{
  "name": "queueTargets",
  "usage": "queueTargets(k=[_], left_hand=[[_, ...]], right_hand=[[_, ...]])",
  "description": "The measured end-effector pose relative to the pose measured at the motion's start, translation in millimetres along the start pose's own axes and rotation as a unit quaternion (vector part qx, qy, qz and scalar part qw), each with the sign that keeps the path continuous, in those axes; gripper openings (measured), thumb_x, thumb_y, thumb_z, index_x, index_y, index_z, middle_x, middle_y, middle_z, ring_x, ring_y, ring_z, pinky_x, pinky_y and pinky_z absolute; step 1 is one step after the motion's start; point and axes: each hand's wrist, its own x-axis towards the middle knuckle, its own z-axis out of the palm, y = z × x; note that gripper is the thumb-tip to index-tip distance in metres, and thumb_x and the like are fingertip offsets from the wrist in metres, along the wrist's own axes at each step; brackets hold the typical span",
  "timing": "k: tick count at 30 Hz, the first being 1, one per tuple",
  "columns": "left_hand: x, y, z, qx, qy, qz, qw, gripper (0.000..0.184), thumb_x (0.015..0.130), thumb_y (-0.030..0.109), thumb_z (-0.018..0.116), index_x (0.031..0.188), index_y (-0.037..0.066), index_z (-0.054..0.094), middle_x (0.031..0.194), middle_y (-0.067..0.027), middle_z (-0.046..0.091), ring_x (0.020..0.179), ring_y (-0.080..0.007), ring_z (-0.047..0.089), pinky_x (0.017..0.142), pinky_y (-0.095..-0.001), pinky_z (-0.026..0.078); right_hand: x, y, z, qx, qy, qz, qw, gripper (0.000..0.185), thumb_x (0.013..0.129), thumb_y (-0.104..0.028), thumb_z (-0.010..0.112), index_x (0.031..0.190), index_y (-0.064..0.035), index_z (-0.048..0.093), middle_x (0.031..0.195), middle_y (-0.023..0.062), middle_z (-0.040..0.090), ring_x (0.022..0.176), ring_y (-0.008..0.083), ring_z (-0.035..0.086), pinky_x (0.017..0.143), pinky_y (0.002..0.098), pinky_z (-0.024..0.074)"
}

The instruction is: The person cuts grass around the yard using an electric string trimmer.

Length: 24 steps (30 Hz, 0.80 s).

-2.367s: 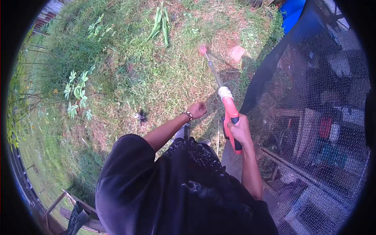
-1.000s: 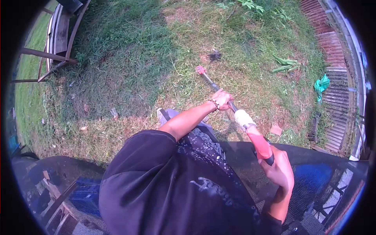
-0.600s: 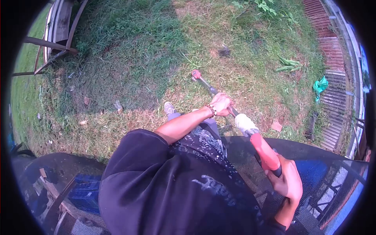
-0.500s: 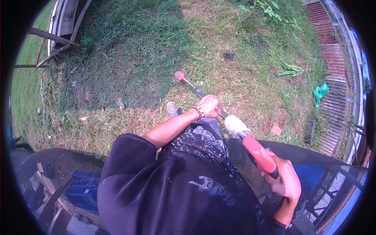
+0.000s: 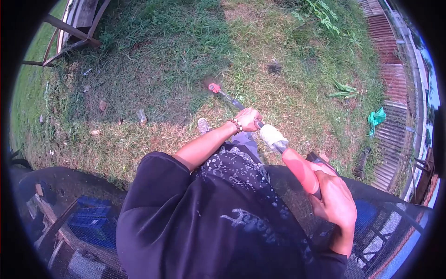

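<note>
A cordless grass trimmer [image 5: 297,168] with a red rear body runs diagonally from my right side out over the grass. My left hand [image 5: 248,119], a beaded bracelet at its wrist, is wrapped round the dark shaft. Behind it, a pale wrapping [image 5: 272,137] covers part of the shaft. My right hand [image 5: 335,197] grips the rear handle end, its fingers partly hidden by the body. At the far end the red trimmer head [image 5: 214,87] is low over the grass, with a dark blur beside it. A dark block shows beside the rear body.
Cut, dry grass [image 5: 158,146] lies around my shoe [image 5: 203,125]. Rusty corrugated sheets [image 5: 394,83] edge the right side, near a green cloth [image 5: 376,119]. A wooden frame [image 5: 69,28] stands upper left. Dark netting [image 5: 69,186] is behind me; a clear plastic piece [image 5: 141,116] lies left.
The trimmer's rear body and my right hand have shifted slightly up and rolled, showing more of the dark block. The view has also shifted a little. Both hands keep their hold.
</note>
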Motion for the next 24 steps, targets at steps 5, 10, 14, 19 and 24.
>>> queueTargets(k=[5, 10, 14, 19, 24], left_hand=[[16.0, 33.4, 75.7, 0.002, -0.186, 0.16, 0.969, 0.013, 0.068, 0.017, 0.059, 0.072, 0.005, 0.063, 0.067, -0.0199, 0.062, 0.064, -0.0397, 0.062, 0.059, -0.049, 0.047], [-7.8, 47.8, 83.2, 0.008, -0.244, 0.185, 0.952, 0.016, 0.071, 0.018, 0.06, 0.076, 0.004, 0.064, 0.071, -0.0204, 0.064, 0.069, -0.0393, 0.064, 0.06, -0.0482, 0.048], [-4.0, 39.8, 39.3, -0.06, -0.127, 0.177, 0.974, 0.013, 0.067, 0.015, 0.061, 0.066, 0.003, 0.056, 0.062, -0.0198, 0.056, 0.062, -0.0396, 0.059, 0.056, -0.0482, 0.043], [1.5, 0.0, -21.0, -0.028, 0.003, 0.137, 0.99, 0.02, 0.063, 0.017, 0.068, 0.065, 0.003, 0.055, 0.059, -0.0178, 0.054, 0.061, -0.04, 0.058, 0.056, -0.0481, 0.042], [-32.4, -48.6, -86.3, 0.046, 0.075, 0.051, 0.995, 0.023, 0.067, 0.026, 0.068, 0.064, 0.003, 0.062, 0.063, -0.0228, 0.058, 0.065, -0.041, 0.061, 0.06, -0.0479, 0.047]], right_hand=[[-23.2, -15.0, -16.1, -0.099, -0.048, 0.085, 0.99, 0.03, 0.066, -0.006, 0.067, 0.092, 0.0049, 0.059, 0.082, 0.0251, 0.065, 0.08, 0.0433, 0.063, 0.075, 0.0479, 0.0495], [-33.4, -39.0, -21.4, -0.134, -0.066, 0.088, 0.985, 0.027, 0.064, -0.006, 0.067, 0.086, 0.0056, 0.058, 0.076, 0.0242, 0.064, 0.077, 0.0405, 0.065, 0.073, 0.0464, 0.0509], [-33.9, -55.5, -27.1, -0.116, -0.095, 0.133, 0.98, 0.033, 0.065, -0.005, 0.067, 0.093, 0.007, 0.056, 0.082, 0.0244, 0.064, 0.081, 0.0413, 0.065, 0.074, 0.0465, 0.0508], [-7.7, -50.8, -8.2, -0.102, -0.058, 0.025, 0.993, 0.037, 0.067, -0.007, 0.069, 0.097, 0.0078, 0.054, 0.093, 0.0281, 0.063, 0.094, 0.0433, 0.061, 0.081, 0.0485, 0.0485], [37.7, -51.7, 14.1, -0.027, -0.061, -0.056, 0.996, 0.036, 0.07, -0.009, 0.069, 0.099, 0.0069, 0.055, 0.087, 0.0282, 0.064, 0.09, 0.0441, 0.062, 0.079, 0.0489, 0.0482]])
